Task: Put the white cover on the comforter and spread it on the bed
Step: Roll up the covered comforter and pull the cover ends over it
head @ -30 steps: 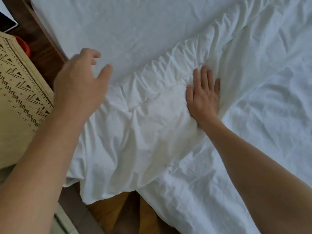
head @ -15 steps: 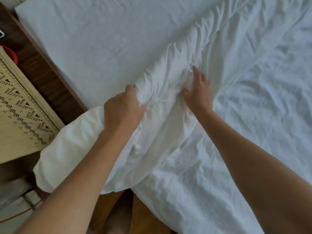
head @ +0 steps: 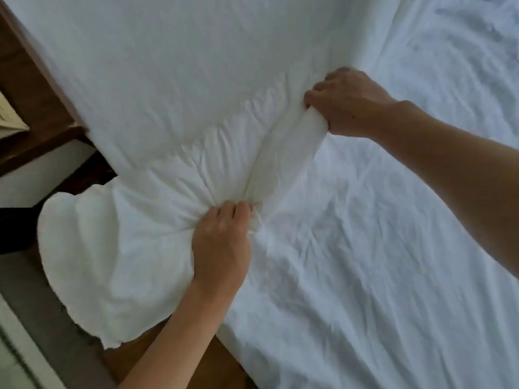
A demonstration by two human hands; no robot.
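Note:
The white-covered comforter [head: 365, 262] lies crumpled across the bed [head: 168, 66], filling the right and lower part of the view. Its corner [head: 112, 248] bulges over the bed's left edge and hangs above the floor. My left hand [head: 222, 242] is shut on a bunch of the cover near that corner, with folds radiating from the grip. My right hand [head: 345, 103] is shut on a rolled ridge of the same fabric farther up the bed. A taut ridge of cloth runs between the two hands.
The white fitted sheet covers the far half of the bed. A dark wooden bed frame [head: 25, 88] runs along the left edge. Wooden floor [head: 140, 357] and a grey strip [head: 42, 318] show at the lower left.
My right hand went from lying flat on the fabric to gripping a fold. My left hand came down from the air, grabbed the cover, and pulled toward the corner. The view swung left.

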